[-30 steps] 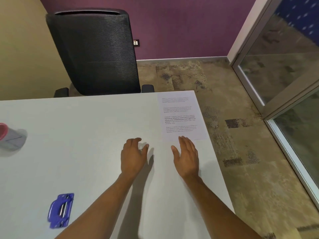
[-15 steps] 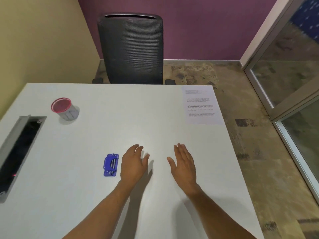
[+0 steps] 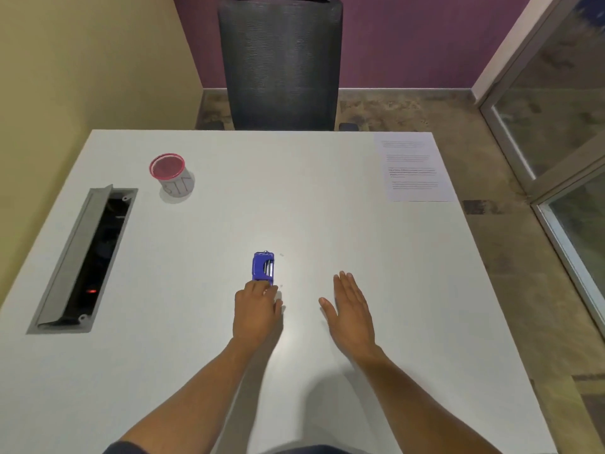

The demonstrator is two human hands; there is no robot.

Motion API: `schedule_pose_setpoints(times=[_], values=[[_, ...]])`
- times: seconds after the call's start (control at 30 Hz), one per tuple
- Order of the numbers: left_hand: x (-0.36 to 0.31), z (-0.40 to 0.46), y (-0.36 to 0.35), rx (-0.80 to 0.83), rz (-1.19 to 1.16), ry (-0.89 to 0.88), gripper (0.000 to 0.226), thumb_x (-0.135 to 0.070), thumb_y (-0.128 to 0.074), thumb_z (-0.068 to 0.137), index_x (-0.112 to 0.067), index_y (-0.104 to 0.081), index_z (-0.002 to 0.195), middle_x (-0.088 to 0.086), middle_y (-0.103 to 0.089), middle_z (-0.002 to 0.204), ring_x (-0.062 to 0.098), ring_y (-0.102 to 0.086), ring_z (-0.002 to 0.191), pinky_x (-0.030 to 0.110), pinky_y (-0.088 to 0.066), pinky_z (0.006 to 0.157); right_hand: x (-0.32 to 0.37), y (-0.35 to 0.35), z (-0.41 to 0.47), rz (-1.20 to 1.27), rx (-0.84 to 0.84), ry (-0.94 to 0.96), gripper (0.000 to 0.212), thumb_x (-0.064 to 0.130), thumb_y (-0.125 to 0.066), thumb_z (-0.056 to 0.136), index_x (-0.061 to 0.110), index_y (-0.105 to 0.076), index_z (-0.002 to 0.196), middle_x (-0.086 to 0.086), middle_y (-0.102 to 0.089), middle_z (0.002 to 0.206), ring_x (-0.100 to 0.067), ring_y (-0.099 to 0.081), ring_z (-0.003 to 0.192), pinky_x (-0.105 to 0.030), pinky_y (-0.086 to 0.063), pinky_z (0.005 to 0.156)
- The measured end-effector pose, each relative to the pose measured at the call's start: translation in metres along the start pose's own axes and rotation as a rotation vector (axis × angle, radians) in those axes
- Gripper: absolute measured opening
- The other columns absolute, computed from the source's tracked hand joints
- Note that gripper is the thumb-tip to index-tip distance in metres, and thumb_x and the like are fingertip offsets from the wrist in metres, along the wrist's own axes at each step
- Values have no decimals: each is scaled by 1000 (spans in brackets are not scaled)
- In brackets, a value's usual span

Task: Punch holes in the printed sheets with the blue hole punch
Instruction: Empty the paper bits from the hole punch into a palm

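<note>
The blue hole punch sits on the white worktop a little below the centre of the frame, its long side running away from the person. It looks like a small metal-and-plastic tool: stiff, compact, probably with a bit of weight for its size, and smooth enough to slide on that surface if nudged. The safest hold, I'd say, is across its two long sides near the base, not on the sprung lever on top.

The printed sheets lie at the upper right, against the far right corner of the worktop, well apart from the punch. Paper like that is light and limp and lies flat; it should be easiest to slide toward an edge or lift by a corner.

The left hand is at the near end of the punch, its fingers curled over that end. They seem to touch it, though whether they truly grip it I cannot tell. The right hand hovers flat beside it, fingers straight and together, holding nothing.

Half a second ago the left hand lay open just to the right of the punch; now it is behind the tool with fingers bent onto it. The view has swung too, so punch and hands sit more centrally.
</note>
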State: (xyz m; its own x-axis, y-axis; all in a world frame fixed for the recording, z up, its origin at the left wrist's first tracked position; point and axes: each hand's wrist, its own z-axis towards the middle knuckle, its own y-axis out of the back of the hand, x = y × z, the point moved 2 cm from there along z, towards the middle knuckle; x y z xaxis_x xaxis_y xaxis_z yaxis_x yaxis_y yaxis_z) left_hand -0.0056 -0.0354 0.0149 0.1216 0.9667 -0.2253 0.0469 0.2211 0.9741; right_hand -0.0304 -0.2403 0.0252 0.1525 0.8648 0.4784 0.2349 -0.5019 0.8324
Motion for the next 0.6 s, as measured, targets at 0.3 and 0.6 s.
schedule_pose_setpoints(times=[0.3,0.6], values=[[-5,15,-17,24,30,35,12,-14,-76,69,-20,-66,70,-1,-54,73,27,-52,73,31,-28,62,-7,-14,8,273,59,-34,58,42,-42,101,17,-29,152,7,-22,162,-4,-13,149,-15,-3,116],[2,44,-35,126,152,13,22,-5,-78,61,-22,-64,59,-6,-58,73,23,-51,73,32,-21,60,-3,-16,38,771,16,-237,37,34,-51,99,9,-66,122,2,-67,125,-14,-60,119,-36,-41,110]])
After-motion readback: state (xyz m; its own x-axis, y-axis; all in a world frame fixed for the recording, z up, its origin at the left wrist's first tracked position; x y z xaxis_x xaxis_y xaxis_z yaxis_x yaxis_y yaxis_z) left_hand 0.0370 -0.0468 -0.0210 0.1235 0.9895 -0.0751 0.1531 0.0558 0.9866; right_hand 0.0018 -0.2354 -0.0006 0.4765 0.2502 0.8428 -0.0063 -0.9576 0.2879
